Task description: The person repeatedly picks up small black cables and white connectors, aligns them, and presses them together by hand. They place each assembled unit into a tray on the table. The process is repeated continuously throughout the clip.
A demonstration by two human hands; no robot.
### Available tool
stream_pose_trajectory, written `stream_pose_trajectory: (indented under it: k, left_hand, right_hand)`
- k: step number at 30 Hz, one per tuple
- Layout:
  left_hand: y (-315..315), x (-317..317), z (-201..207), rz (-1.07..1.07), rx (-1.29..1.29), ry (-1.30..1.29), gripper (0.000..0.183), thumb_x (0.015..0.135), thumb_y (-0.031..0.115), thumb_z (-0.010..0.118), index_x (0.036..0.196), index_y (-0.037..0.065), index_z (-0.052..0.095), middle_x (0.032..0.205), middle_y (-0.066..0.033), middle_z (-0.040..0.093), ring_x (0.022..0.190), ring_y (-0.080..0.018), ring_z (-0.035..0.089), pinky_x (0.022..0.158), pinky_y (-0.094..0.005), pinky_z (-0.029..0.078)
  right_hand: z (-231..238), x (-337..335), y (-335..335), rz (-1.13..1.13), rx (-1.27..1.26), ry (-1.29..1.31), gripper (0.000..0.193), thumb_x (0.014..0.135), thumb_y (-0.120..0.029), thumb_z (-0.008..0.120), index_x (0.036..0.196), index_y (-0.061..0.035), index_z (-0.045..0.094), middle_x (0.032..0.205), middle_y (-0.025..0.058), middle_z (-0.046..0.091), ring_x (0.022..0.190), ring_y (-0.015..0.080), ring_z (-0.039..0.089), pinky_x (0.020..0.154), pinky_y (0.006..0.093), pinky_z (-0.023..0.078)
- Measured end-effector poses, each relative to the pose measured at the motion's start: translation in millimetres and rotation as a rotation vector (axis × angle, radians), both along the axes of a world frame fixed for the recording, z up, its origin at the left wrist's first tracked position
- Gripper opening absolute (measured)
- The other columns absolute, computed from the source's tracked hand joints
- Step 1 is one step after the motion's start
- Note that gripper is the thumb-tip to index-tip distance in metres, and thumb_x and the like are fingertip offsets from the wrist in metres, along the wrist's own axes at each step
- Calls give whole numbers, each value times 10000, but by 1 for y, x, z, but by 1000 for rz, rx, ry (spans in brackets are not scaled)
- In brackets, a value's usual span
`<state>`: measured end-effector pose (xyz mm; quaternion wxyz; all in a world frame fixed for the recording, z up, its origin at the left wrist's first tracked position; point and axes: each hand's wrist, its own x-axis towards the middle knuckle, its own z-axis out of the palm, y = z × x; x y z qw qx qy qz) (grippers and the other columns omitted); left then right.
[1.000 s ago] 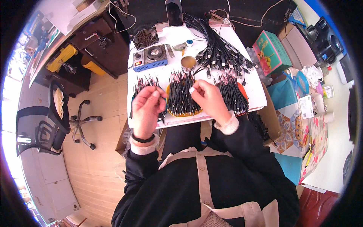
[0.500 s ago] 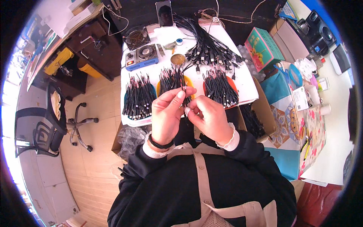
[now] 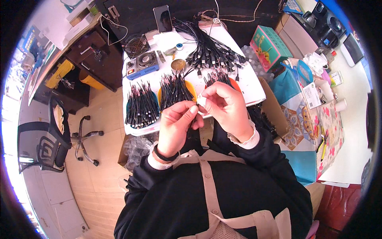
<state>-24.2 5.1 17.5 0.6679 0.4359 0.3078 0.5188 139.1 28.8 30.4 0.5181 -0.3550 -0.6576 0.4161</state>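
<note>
My left hand [image 3: 178, 125] is closed in a pinch, thumb against the fingers. My right hand [image 3: 227, 108] pinches right beside it, the fingertips of both meeting. A small dark bit shows between them, but the fingers hide most of what they hold. Just beyond the hands, black cables [image 3: 142, 107] with pinkish wire ends lie bunched in a teal tray at the left. More short black cables [image 3: 172, 93] fill a yellow tray [image 3: 193, 91] in the middle. The right-hand bunch [image 3: 218, 75], in an orange-red tray [image 3: 235, 85], is partly covered by my right hand.
Behind the trays stand a blue-sided device with a dial [image 3: 142, 65], a round fan [image 3: 136, 46], a small round tin [image 3: 178, 65] and a phone [image 3: 163, 18]. Longer black cables [image 3: 213, 53] spread at the back right. A cardboard box [image 3: 275, 107] stands right of the table.
My right hand has risen and turned, its fingertips now higher and against the left ones. The dark strand that showed between my hands is now mostly hidden. The whole view has shifted slightly.
</note>
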Motion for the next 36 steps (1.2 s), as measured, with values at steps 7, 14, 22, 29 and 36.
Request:
stream_pose_trajectory:
  k: [7, 14, 22, 29, 36]
  left_hand:
    - [-1, -5, 0, -161, -148, -327, 178, 944, 136, 542, 909, -18, 624, 629, 1, 507, 498, -43, 291, 488, -209, 235]
    - [1, -10, -2, -301, -248, -454, 208, 936, 163, 552, 890, -26, 626, 608, -8, 500, 486, -53, 299, 484, -215, 248]
    - [-3, -8, -10, -132, -103, -399, 164, 910, 112, 594, 952, -39, 644, 746, -62, 615, 559, -83, 429, 509, -210, 321]
    - [-8, -14, -24, -12, 66, -104, 179, 908, 114, 611, 994, -40, 648, 766, -72, 629, 626, -99, 530, 551, -210, 396]
    - [-6, -38, -45, 90, 173, 11, 150, 927, 35, 568, 1038, -32, 642, 750, -26, 618, 665, -71, 546, 590, -200, 425]
  right_hand:
    - [-2, 2, 0, 359, -510, 524, 109, 912, -132, 630, 929, -29, 597, 795, -3, 602, 679, 32, 539, 582, 167, 407]
    - [4, 6, 0, 415, -548, 412, 117, 908, -108, 622, 970, -23, 572, 882, 12, 611, 788, 91, 604, 659, 207, 475]
    - [-3, -8, -4, 428, -574, 607, 143, 912, -127, 622, 971, 0, 594, 811, 15, 607, 744, 80, 586, 658, 188, 463]
    - [-8, -11, -1, 443, -664, 559, 143, 924, -145, 595, 998, -26, 567, 847, 7, 568, 756, 79, 565, 673, 196, 470]
    - [-36, -22, 38, 630, -817, 328, 257, 936, -280, 581, 1035, -43, 573, 854, -8, 575, 719, 72, 546, 632, 214, 465]
